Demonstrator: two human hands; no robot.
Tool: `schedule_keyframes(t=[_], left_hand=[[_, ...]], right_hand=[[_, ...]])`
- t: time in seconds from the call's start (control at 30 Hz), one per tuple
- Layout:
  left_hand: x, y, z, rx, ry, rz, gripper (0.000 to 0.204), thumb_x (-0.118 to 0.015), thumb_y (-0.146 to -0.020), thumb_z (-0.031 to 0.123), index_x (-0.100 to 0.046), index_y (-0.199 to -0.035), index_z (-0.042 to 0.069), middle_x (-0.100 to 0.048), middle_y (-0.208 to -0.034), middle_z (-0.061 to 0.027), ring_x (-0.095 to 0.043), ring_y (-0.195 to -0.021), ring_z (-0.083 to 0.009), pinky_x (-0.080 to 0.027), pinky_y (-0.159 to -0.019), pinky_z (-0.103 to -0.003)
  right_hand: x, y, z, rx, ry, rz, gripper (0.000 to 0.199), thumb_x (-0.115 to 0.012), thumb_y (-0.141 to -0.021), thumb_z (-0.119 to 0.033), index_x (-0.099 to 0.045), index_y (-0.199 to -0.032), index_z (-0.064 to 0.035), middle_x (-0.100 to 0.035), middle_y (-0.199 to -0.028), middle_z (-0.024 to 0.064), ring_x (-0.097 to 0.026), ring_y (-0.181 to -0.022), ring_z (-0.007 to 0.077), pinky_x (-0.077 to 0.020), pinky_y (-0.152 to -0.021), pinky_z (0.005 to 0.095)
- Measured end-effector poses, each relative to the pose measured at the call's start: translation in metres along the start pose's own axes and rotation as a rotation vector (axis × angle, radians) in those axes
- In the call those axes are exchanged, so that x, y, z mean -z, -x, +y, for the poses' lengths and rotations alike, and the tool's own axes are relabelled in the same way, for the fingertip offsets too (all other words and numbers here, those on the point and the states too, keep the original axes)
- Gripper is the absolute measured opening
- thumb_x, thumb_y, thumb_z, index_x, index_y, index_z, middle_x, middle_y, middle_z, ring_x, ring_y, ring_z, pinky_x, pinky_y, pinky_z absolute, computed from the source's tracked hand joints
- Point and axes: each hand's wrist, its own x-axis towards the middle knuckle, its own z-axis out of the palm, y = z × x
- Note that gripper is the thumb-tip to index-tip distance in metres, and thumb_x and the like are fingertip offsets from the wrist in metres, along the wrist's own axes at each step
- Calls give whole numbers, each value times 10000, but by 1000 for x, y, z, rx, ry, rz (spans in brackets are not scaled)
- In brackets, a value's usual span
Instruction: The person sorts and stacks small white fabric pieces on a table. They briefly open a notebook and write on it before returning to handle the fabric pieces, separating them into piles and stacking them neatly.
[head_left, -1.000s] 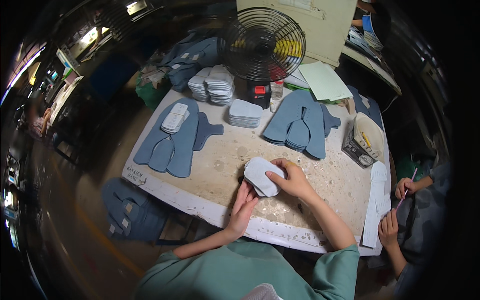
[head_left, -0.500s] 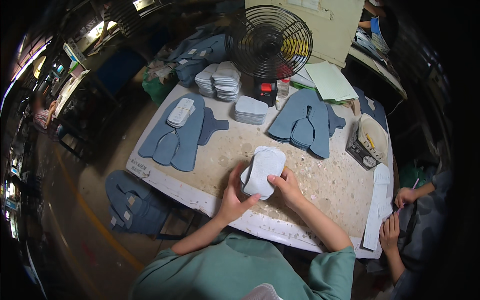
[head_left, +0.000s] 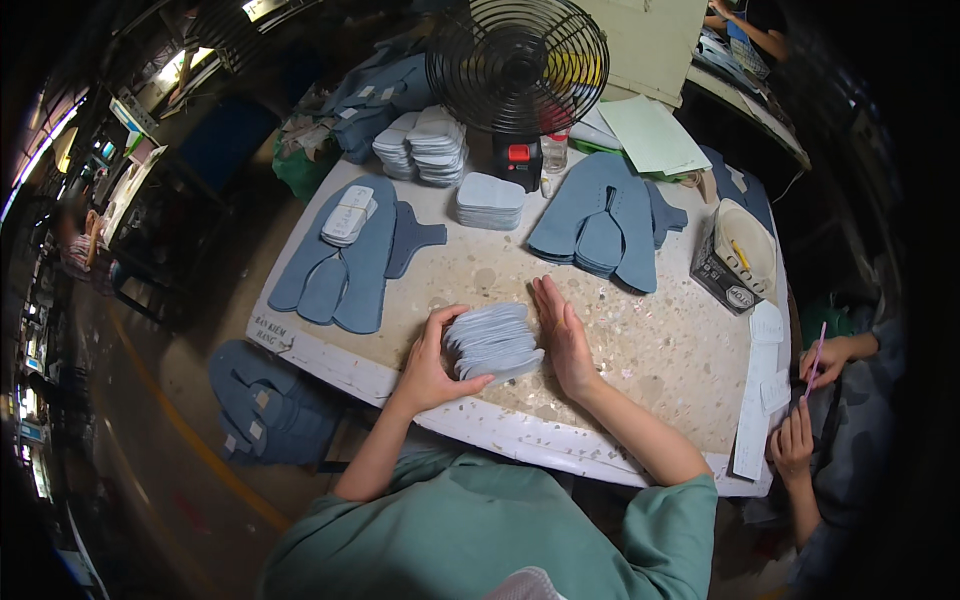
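Note:
A fanned stack of pale grey cut pieces [head_left: 492, 341] lies on the speckled worktable [head_left: 660, 350] in front of me. My left hand [head_left: 430, 360] cups its left side, thumb under the near edge. My right hand [head_left: 562, 335] is flat and upright against its right side, fingers straight. Both hands press the stack between them.
Blue-grey shoe-upper pieces lie at left [head_left: 345, 265] and at right [head_left: 605, 215]. More grey stacks [head_left: 488, 200] [head_left: 425, 145] stand near a black fan [head_left: 517, 55]. A small box [head_left: 738, 262] sits at right. A person's hands [head_left: 815, 385] work at the table's right edge.
The stack was held up in both hands, its flat face toward me. Now it lies fanned on the table, squeezed between my two hands.

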Motion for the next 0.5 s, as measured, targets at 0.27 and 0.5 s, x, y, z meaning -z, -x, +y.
schedule_keyframes(t=[0.27,0.5], left_hand=[[-2,7,-9,81,-28,-49,1030,-908,-556,284,-327,-1379,68,-525,-1252,-177,-544,-1154,-310,-448,-965,-401],[-6,11,-11,76,-35,20,869,-908,-579,304,-406,-1249,72,-569,-1190,-165,-591,-1083,-311,-484,-907,-405]], right_hand=[[-16,11,-14,492,759,-168,822,-510,-923,-510,-189,-1525,-52,-138,-1586,200,-117,-1473,348,-113,-1180,460],[-20,4,-32,361,932,-422,792,-731,-801,-368,-379,-1433,-44,-317,-1503,226,-245,-1422,406,-228,-1153,486]])
